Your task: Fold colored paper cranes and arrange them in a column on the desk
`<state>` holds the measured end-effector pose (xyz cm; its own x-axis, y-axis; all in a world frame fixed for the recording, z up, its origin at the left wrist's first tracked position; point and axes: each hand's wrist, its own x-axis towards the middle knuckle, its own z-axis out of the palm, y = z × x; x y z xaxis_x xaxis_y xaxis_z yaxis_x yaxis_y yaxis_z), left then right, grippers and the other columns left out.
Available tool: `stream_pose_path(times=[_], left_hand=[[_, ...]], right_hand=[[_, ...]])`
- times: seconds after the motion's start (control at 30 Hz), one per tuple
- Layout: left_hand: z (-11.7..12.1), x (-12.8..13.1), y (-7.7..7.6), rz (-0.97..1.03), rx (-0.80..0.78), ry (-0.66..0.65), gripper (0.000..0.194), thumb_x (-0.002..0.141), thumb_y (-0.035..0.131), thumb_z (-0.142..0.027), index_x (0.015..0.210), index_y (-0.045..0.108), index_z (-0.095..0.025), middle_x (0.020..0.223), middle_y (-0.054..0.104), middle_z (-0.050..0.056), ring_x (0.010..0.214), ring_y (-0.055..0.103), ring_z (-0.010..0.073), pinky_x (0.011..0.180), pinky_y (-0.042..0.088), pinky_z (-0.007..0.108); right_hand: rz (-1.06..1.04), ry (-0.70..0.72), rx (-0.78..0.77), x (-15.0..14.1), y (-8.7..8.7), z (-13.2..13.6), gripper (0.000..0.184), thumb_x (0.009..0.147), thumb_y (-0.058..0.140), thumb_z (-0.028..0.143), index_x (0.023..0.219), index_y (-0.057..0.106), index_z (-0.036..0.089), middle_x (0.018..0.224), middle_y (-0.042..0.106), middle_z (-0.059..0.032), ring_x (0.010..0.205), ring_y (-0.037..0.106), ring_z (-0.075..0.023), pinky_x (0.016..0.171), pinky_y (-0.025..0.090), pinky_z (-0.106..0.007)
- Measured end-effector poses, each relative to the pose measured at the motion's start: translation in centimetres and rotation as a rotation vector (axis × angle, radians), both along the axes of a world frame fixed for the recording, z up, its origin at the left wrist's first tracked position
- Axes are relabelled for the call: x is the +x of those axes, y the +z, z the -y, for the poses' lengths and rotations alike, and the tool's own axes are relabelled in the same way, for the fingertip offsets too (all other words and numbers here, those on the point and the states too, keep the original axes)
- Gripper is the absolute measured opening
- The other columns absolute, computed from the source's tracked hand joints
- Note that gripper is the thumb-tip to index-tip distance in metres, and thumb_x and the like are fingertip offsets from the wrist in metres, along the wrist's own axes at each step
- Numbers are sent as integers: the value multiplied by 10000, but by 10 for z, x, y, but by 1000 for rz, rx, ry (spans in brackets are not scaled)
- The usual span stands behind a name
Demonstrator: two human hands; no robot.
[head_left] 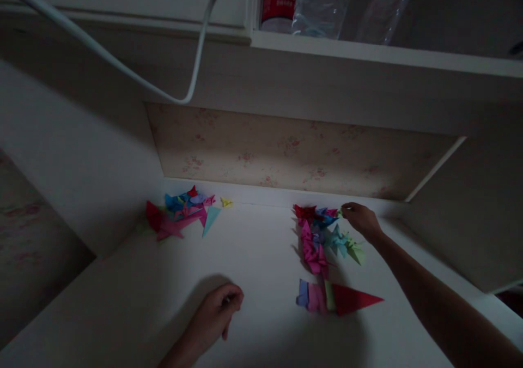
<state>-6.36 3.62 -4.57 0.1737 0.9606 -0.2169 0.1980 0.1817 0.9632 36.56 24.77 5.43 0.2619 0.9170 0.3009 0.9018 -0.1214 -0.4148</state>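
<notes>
Origami, spiky creased ppr, w/ red triangle, smooth wht desk

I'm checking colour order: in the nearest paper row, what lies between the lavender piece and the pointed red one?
Pink folded paper, then a light-green piece beside the pointed red piece, as the head view shows.
</notes>
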Motion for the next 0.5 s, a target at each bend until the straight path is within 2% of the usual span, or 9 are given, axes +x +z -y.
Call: stream_pose_path(times=[0.1, 0.2, 0.33, 0.43, 0.5], left_hand=[[1, 1, 4, 15, 23, 7, 298, 794, 540, -458, 811, 600, -167, 681, 503, -45, 386, 374, 41, 330, 344, 162], [3, 1, 9, 20, 33, 21, 256, 783, 544, -410, 801, 603, -161, 676, 501, -43, 405, 392, 51, 340, 360, 166], [5, 1, 9, 16, 65, 27, 246, 777, 540, -400, 779, 601, -161, 659, 510, -46, 388, 398, 48, 336, 339, 164], [7, 1, 7, 8, 96, 35, 260, 776, 537, -412, 793, 600, -160, 670, 522, -41, 380, 398, 49, 330, 332, 168], [5, 1, 6, -26, 99, 50, 256, 785, 508, -400, 815, 593, -159, 684, 525, -35, 386, 407, 56, 331, 349, 175]], right_hand=[[-36, 77, -17, -29, 5, 39, 319, 825, 500, 368, 989, 713, 198, 727, 736, -50, 650, 667, -192, 565, 431, -251], [-72, 232, -26, -65, -2, 92, 348, 848, 476, 424, 1023, 692, 215, 788, 735, -49, 657, 660, -194, 600, 436, -261], [-232, 444, -106, -115, -26, 162, 317, 862, 454, 403, 938, 697, 215, 778, 717, -41, 669, 637, -205, 621, 432, -279], [-477, 486, -165, -154, -49, 200, 325, 868, 445, 412, 875, 685, 193, 696, 677, -23, 629, 617, -191, 604, 433, -270], [-615, 492, -201, -178, -65, 215, 332, 854, 468, 427, 859, 688, 179, 642, 644, -14, 594, 596, -181, 571, 423, -259]])
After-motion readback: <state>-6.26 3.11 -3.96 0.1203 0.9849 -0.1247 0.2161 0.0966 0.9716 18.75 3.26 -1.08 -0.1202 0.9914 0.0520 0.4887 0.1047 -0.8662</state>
